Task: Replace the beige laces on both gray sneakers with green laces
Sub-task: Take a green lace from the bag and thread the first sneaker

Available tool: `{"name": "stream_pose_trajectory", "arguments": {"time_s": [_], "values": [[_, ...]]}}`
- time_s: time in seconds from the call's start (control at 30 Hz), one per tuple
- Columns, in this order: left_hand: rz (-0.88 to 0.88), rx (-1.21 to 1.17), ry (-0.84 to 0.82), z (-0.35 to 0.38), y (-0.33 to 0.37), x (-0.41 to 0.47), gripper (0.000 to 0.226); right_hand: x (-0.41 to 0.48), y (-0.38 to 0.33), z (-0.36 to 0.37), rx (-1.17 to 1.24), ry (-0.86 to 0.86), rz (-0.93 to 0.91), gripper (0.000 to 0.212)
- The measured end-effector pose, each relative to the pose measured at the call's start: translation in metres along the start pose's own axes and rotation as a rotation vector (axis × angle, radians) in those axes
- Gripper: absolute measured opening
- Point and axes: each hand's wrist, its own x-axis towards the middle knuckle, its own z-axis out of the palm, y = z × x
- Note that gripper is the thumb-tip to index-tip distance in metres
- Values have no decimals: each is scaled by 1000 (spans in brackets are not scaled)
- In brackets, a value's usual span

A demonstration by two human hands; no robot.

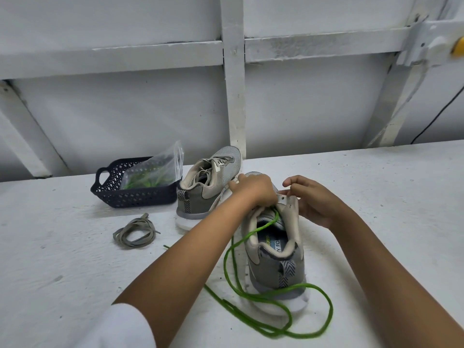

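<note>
The near gray sneaker (276,249) stands heel toward me on the white table. A green lace (253,295) runs from its eyelet area and loops on the table around the heel. My left hand (253,189) is over the tongue, fingers curled on the green lace near the eyelets. My right hand (311,199) pinches the sneaker's right eyelet flap. The second gray sneaker (208,184) stands behind to the left, with beige laces in it. A removed beige lace (134,233) lies coiled on the table at the left.
A dark plastic basket (135,194) at the back left holds a clear bag (155,172) with green laces. A white panelled wall rises right behind the table (376,197). My forearms cross the front of the table.
</note>
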Motion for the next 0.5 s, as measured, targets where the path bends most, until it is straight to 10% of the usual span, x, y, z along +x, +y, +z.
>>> {"name": "stream_pose_trajectory", "arguments": {"time_s": [0.23,0.5], "values": [[-32,-301,-37,8,-15,4,57,7,11,3,-111,83,-14,23],[-29,-338,-28,12,-15,7,47,8,13,3,-163,80,-28,22]]}}
